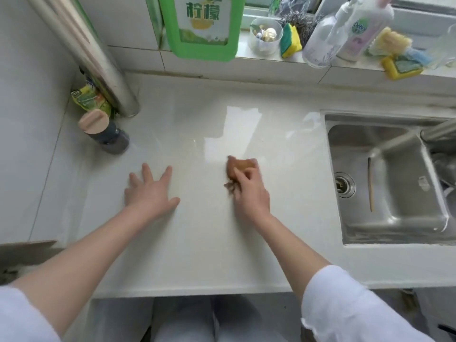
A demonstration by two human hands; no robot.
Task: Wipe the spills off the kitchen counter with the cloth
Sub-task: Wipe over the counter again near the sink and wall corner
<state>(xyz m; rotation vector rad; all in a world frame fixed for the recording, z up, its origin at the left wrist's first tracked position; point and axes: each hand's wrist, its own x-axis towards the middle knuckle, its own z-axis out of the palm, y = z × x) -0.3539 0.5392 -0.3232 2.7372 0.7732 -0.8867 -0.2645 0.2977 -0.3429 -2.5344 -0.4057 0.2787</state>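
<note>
On the left half of the surface (197,230), the left hand (148,191) is laid flat, its fingers (147,172) spread and released, grasping nothing. It is best kept there as a brace, just beside the wiped patch and clear of the cloth's path, so that weight can be carried while the other arm works.

Toward the middle, a little right of that palm, the cloth (240,169) is pressed against the surface under the right hand (249,191), whose fingers (249,172) are clenched over it. For a good wipe, the wad is better opened somewhat so that more fabric meets the stone, and even downward pressure is called for. Overlapping strokes are advised, drawn toward the sink (385,178) at the right, so that liquid is gathered rather than smeared. A glossy wet-looking sheen is seen on the far side of the cloth, though whether it is spill or window reflection cannot be told; that zone is probably still to be covered. The dark jar (108,134) at the far left should be steered around.

The cloth is seen as a small brown bundle, bunched and crumpled, with a darker frayed end trailing at its near left edge. It is blurred, so its weave cannot be made out.
</note>
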